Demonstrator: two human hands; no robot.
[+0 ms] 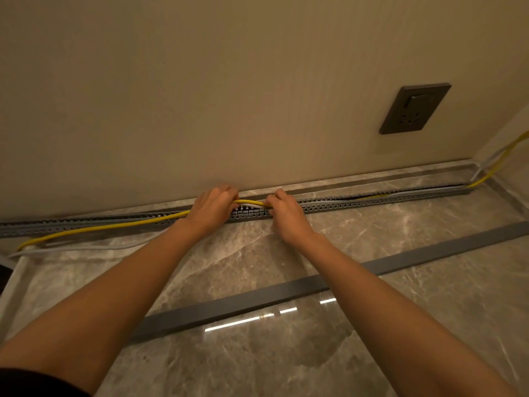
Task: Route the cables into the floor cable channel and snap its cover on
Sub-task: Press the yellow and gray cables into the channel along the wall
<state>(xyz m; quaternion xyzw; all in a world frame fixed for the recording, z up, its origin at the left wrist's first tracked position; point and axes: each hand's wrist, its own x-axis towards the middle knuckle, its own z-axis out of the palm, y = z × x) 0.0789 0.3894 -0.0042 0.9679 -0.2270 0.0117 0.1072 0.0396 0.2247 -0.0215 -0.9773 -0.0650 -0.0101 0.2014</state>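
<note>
We see two bare hands working side by side at the foot of a beige wall (229, 81). The left hand (213, 207) is curled around a yellow cable (114, 226), its fingers closed over the strand just above the open channel. The right hand (283, 214) pinches the same yellow cable a little to the right, fingertips pressed down at the channel's top edge; a short arc of yellow bridges the gap between the two hands, with a pale grey cable (86, 249) showing just beneath it.

The slotted grey channel (372, 203) runs left to right along the base of the wall, its near side a row of small teeth. To the right of the hands, both cables lie inside it and emerge at the far right corner, where they climb away. To the left, the yellow cable lies outside the channel, draped over its near side and trailing onto the marble floor (400, 325); the grey cable lies on the floor nearer to us.

The channel's cover (286, 295), a long dark grey strip, rests loose on the floor well apart from the channel, angled from near left to far right beneath both forearms. A dark wall socket (415, 108) sits on the wall at upper right.
</note>
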